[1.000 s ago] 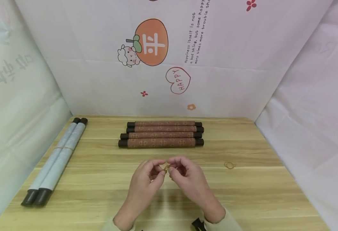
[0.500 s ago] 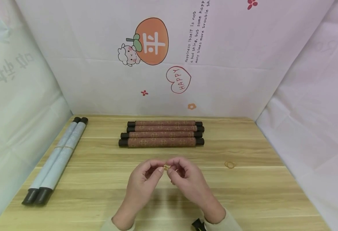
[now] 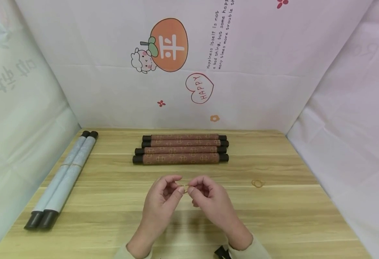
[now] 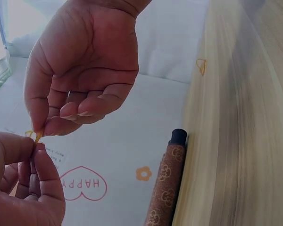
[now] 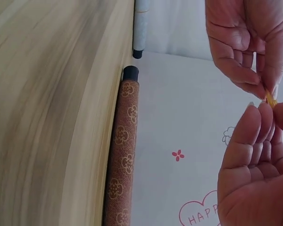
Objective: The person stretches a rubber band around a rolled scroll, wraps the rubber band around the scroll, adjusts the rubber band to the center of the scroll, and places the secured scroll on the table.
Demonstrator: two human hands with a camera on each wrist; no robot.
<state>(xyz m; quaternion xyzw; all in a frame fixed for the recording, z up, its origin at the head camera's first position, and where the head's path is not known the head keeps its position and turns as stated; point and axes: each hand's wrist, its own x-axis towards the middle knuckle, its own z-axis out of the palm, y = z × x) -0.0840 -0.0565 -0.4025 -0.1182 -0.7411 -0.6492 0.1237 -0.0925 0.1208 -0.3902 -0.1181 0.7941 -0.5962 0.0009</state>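
A small yellow rubber band (image 3: 185, 186) is stretched between both hands above the middle of the table. My left hand (image 3: 159, 207) pinches one side with thumb and fingertips, the index finger lifted in the head view. My right hand (image 3: 213, 207) pinches the other side between thumb and index finger. Close up, the rubber band (image 4: 39, 135) looks gathered and twisted in the left wrist view. Fingertips partly cover the rubber band (image 5: 270, 99) in the right wrist view. Behind the hands, several brown patterned scrolls (image 3: 181, 158) with black ends lie side by side.
Two light blue scrolls (image 3: 60, 185) with black ends lie along the table's left side, bound by a band (image 3: 71, 165). Loose rubber bands (image 3: 258, 183) rest on the wooden table (image 3: 290, 216) at right. White printed cloth (image 3: 112, 90) walls the back and sides.
My left index finger has lifted off the rubber band and the fingertips have shifted their pinch. The scrolls and loose rubber bands have stayed in place.
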